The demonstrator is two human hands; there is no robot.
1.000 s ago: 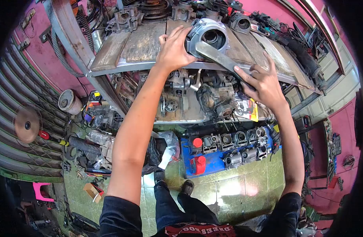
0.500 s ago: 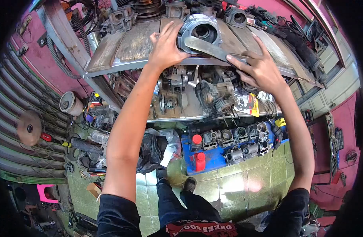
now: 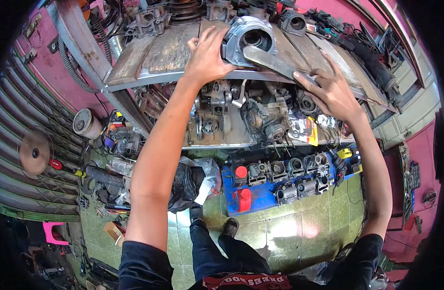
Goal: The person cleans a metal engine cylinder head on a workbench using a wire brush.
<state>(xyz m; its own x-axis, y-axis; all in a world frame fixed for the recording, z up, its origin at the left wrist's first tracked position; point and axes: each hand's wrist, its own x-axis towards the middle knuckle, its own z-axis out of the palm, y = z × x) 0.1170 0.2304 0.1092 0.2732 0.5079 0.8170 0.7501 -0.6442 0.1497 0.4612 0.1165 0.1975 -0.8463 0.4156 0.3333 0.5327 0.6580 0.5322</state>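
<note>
A grey metal engine cylinder block [image 3: 234, 47] stands at the front edge of the upper wooden shelf, its round bore facing me. My left hand [image 3: 206, 57] grips its left side, thumb low and fingers spread up along the casting. In my right hand [image 3: 337, 92] is a flat metal file [image 3: 272, 61], pinched at its lower right end with one finger stretched upward. The file's rounded far end lies across the lower part of the bore face. How the right fingers wrap the file is partly hidden.
Other engine castings [image 3: 149, 23] line the back of the wooden shelf [image 3: 171, 50]. Engine parts [image 3: 267, 113] crowd the lower shelf. On the floor, a blue tray [image 3: 260, 199] holds several cylinders and a red bottle [image 3: 242, 199]. A metal post [image 3: 82, 43] rises at left.
The file and my right hand have moved right and slightly down. The cylinder block and my left hand appear slightly further right, and the whole view has shifted a little.
</note>
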